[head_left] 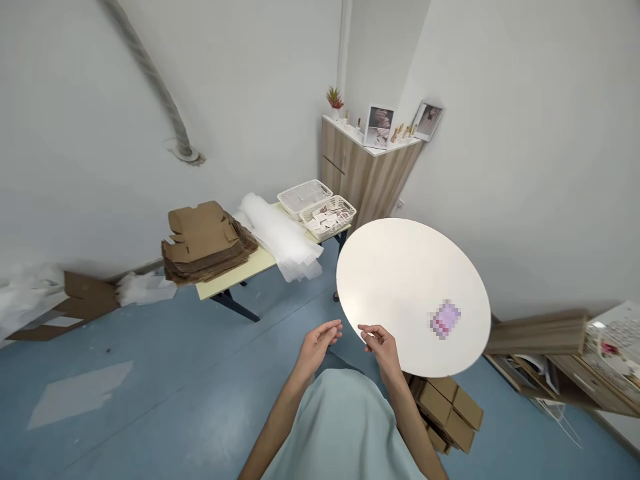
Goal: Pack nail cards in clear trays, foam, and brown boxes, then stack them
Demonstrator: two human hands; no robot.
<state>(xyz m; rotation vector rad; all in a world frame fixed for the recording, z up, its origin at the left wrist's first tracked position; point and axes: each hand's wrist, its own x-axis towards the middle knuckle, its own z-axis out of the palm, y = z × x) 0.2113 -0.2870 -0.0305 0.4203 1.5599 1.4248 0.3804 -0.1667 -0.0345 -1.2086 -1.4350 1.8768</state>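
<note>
My left hand (319, 341) hovers in front of my body, its fingers loosely stretched and slightly bent, with nothing in it. Facing it, my right hand (380, 343) is held with half-curled fingers apart and also empty. A gap separates the two hands. The right one is at the near left edge of a round white table (390, 280), whose rim is just beyond its fingertips; whether they touch it I cannot tell. On the table's right part lies a small purple and pink item (445, 319), pixelated, so its kind does not show.
Ahead left, a yellow folding table (235, 277) carries flattened cardboard boxes (200, 233), white foam sheets (283, 233) and white plastic baskets (327, 217). A wooden cabinet (367, 170) stands behind. Brown cartons (447, 410) are stacked below the round table; a wooden shelf unit (545, 333) is at right.
</note>
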